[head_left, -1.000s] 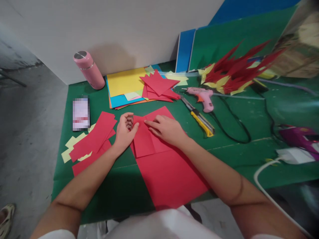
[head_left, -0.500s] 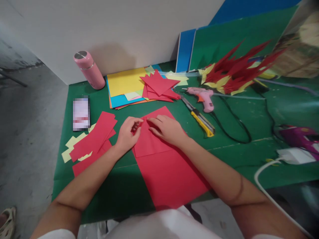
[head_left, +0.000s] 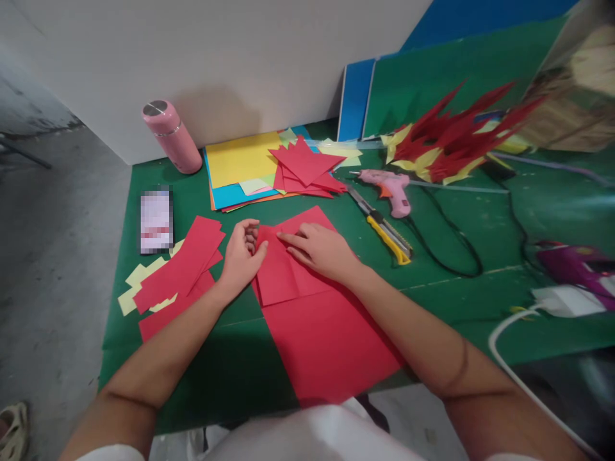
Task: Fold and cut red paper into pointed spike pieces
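A red sheet of paper [head_left: 331,346] lies on the table before me, with a smaller red paper piece [head_left: 276,282] on its upper part. Down the middle of this smaller piece runs a faint crease. My left hand [head_left: 243,256] grips its upper left edge, thumb on top and fingers curled beside the edge. Resting on the paper near the top is my right hand [head_left: 324,250], its fingers stretched toward the crease. A yellow utility knife [head_left: 389,237] lies right of this hand, beside a pink glue gun [head_left: 389,189].
Red strips [head_left: 180,262] and pale yellow pieces lie at left, below a phone [head_left: 156,221]. A pink bottle [head_left: 173,137] stands behind. Coloured sheets [head_left: 240,160] hold cut red shapes [head_left: 307,163]. A red-and-yellow paper flame [head_left: 446,141] and cords are on the right.
My left hand has moved left, from the top middle of the smaller red piece to its left edge. The right hand's fingers have shifted slightly left. More of the crease shows.
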`<state>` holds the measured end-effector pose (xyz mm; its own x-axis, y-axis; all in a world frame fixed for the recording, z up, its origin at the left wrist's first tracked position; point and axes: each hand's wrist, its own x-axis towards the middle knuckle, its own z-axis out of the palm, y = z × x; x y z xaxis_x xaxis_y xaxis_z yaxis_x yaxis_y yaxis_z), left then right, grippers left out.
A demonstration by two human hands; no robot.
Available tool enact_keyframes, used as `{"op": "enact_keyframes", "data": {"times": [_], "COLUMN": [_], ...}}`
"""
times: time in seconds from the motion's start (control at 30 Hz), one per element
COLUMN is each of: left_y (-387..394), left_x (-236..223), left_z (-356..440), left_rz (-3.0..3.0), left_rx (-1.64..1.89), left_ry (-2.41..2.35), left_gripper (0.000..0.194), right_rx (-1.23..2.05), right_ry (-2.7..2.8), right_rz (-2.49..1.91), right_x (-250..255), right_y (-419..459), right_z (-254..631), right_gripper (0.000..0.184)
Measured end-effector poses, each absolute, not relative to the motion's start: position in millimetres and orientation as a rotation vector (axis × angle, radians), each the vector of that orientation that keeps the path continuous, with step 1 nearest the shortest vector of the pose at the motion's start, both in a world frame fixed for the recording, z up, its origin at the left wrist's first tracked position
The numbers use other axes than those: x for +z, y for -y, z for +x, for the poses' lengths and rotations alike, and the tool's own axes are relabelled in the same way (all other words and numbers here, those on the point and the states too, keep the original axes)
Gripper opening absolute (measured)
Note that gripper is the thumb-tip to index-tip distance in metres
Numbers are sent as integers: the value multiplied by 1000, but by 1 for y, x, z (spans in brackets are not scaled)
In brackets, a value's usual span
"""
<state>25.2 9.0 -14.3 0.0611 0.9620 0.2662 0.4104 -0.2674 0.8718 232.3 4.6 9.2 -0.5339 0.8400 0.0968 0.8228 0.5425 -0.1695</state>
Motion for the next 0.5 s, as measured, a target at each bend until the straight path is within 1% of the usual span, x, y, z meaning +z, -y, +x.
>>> {"op": "enact_keyframes", "data": {"times": [0.07,0.1,0.2,0.33,0.5], "left_y": [-10,-9,-8,-5,-4], "left_x": [-14,-13,-6,1,-1], "left_z": [25,25,23,22,23], "left_rz": [1736,1778,2042,2386,2524], "left_rx": [1200,1202,1164,1067,965], "left_ry": [-1365,-1361,-1269,-1090,-928], "left_gripper": [37,33,22,22,19], "right_rx": [151,149,142,166,207], "right_ry": [2616,2618,2614,2522,2461], "right_rz": [-1421,-1419,-1413,-1421,-1380], "right_x": [9,9,9,8,5], "right_y": [-5,-5,-5,-4,-5], "right_z": [232,232,232,232,234], "right_gripper": [39,39,38,34,22]}}
